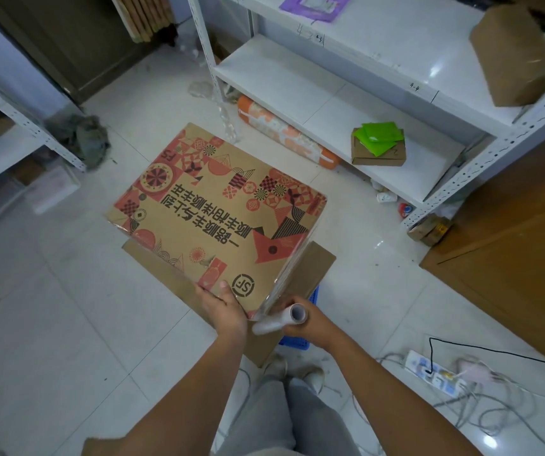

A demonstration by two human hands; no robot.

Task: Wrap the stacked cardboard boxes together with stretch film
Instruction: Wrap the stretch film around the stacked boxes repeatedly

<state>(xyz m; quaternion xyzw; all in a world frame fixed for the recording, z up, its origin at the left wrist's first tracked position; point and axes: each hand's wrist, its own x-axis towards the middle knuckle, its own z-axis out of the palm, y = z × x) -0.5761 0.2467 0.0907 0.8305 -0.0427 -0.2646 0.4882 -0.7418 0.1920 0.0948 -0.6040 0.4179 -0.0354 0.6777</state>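
Top box, printed in red and black, sits on a plain lower box whose edges show at the near-left and right; both stand on the tiled floor between the shelving units. Left hand lies on the near corner of the top box, thumb on the top face beside the round logo, fingers bent over the near-left edge, gripping it. Right hand is wrapped around the film roll, held just beside the same near corner; the roll's open core end faces up and right. A sheet of clear film runs from the roll up along the right side of the top box, stretched taut and glossy; film also shows over the box's left corner. A blue crate is partly visible under the lower box at its near side. On the low shelf to the right lies a small carton with green packets on top. An orange-and-white bag lies on the floor under that shelf. A power strip with tangled cables sits on the floor at right. The person's grey trouser legs and shoes appear below the hands.
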